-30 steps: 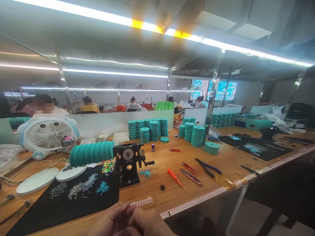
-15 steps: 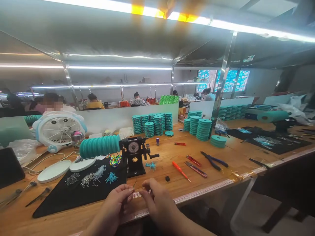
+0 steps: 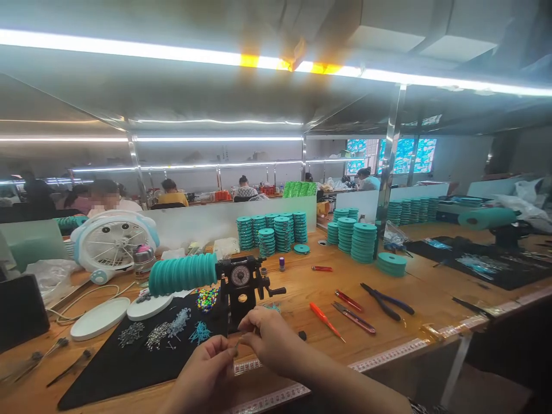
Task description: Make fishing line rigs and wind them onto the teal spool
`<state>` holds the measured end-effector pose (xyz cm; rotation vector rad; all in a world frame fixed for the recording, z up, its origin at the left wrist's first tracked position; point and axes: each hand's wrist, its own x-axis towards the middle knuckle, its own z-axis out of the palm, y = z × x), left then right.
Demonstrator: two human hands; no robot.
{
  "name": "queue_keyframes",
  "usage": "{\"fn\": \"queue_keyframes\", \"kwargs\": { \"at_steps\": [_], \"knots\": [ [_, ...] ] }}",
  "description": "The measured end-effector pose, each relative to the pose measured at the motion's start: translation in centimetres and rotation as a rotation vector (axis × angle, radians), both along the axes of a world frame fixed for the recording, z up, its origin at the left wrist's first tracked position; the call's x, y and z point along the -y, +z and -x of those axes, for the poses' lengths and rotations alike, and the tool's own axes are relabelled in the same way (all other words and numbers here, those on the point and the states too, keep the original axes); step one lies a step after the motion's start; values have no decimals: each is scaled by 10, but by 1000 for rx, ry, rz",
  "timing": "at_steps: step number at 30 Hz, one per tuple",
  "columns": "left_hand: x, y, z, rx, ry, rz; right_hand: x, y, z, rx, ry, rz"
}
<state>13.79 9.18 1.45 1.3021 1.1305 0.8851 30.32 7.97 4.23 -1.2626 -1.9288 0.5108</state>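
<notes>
My left hand is closed in a pinch near the table's front edge. Right beside it, my right hand also pinches, its fingertips nearly touching the left ones. A thin, small thing shows between the fingertips, too fine to name. Just beyond the hands stands a black hand-cranked winder with a dial, a row of teal foam spools on its shaft. To the left, a black mat carries small piles of metal pieces, clear pieces, blue pieces and multicoloured beads.
Rightward lie an orange screwdriver, a red cutter, pliers and a measuring tape along the edge. Teal spool stacks stand behind. A fan and white oval dishes are at left. People sit beyond the partition.
The view has tilted up, so the bench sits lower in it. My right hand has moved forward and left, now covering part of the blue pieces beside the winder. Both hands stay pinched.
</notes>
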Motion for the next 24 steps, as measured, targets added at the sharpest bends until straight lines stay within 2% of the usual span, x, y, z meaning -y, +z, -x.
{"fn": "queue_keyframes", "kwargs": {
  "at_steps": [5,9,13,19,21,24],
  "knots": [
    [4,6,2,-69,7,-107,-8,3,3,97,24,-50],
    [7,6,5,-265,31,-361,-21,7,8,195,108,-103],
    [5,-2,10,-457,49,-595,-38,9,18,248,181,-96],
    [-1,-11,18,-528,83,-707,-49,6,29,157,143,-39],
    [-1,-10,21,-543,76,-735,-51,4,29,121,145,-2],
    [2,-4,21,-468,-10,-735,-52,3,29,83,177,83]
  ]
}}
